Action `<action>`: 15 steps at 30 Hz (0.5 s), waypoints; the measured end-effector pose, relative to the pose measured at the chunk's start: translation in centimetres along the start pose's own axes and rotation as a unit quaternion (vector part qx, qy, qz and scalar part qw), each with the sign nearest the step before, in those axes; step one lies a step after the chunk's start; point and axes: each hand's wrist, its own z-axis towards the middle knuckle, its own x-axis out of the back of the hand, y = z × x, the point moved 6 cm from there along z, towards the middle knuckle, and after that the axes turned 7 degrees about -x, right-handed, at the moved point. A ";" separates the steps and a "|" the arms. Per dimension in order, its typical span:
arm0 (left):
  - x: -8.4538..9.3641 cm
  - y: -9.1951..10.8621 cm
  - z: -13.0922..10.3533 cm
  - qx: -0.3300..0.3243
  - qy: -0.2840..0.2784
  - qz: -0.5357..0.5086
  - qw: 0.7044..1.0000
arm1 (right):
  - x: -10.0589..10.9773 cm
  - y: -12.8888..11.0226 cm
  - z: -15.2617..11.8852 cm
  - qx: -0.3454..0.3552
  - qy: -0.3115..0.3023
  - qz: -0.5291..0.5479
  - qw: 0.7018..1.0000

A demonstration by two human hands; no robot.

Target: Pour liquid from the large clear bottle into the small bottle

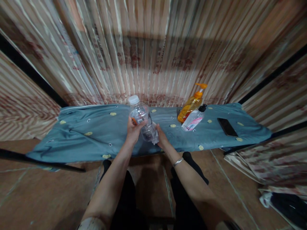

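Observation:
A clear plastic bottle with a white cap point(144, 116) is held tilted above the teal cloth, its cap toward the upper left. My left hand point(134, 128) is wrapped round the middle of the bottle. At the bottle's lower right side, my right hand point(161, 136) has its fingers closed on a crumpled greyish cloth or wipe point(155, 134), which lies against the bottle. Part of the bottle's base is hidden by this cloth.
On the teal cloth point(79, 137) to the right stand an orange pump bottle point(190, 108) and a clear bottle with a black cap point(193, 119), close together. Farther right lies a black phone point(227, 127). Striped curtains point(148, 70) hang behind, with black bars at both sides.

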 end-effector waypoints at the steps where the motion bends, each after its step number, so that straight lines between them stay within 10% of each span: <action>1: 0.1 0.0 0.0 0.008 0.013 -0.015 1.000 | -0.2 0.4 -0.1 -0.026 -0.013 0.042 0.999; 9: 1.3 0.4 0.5 -0.014 0.040 0.004 0.999 | -0.9 2.7 -1.4 -0.162 -0.044 0.104 0.980; 15: 1.7 0.3 0.4 -0.058 0.007 0.106 0.993 | 1.2 1.8 -0.7 -0.011 0.061 -0.040 0.997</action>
